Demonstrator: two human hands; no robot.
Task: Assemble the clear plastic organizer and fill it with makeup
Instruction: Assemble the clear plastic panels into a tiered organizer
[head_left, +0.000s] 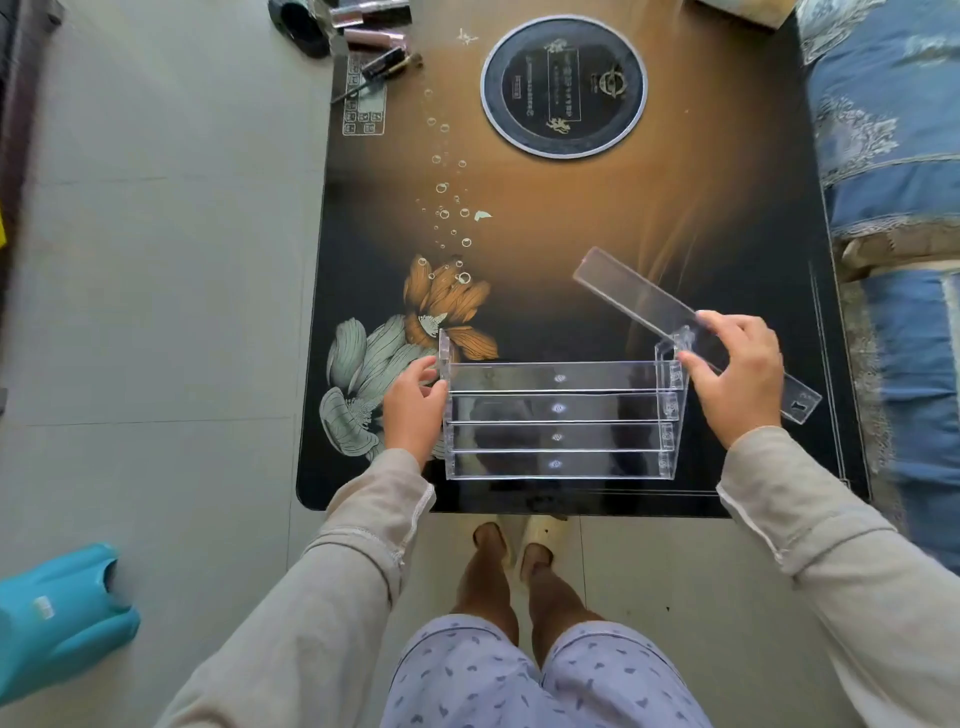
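Observation:
A clear plastic organizer (561, 421) with several stepped tiers stands near the table's front edge. My left hand (413, 405) grips its left side panel, fingers curled at the top edge. My right hand (737, 374) holds a long clear plastic panel (639, 296), tilted over the organizer's right end, its far tip pointing up and left. Makeup items (374, 36), tubes and a brush, lie at the table's far left corner.
The black and amber glass table (571, 208) has a round black hotplate disc (563, 85) at the back. A blue patterned sofa (898, 182) borders the right side. A turquoise plastic object (57, 618) sits on the floor at lower left.

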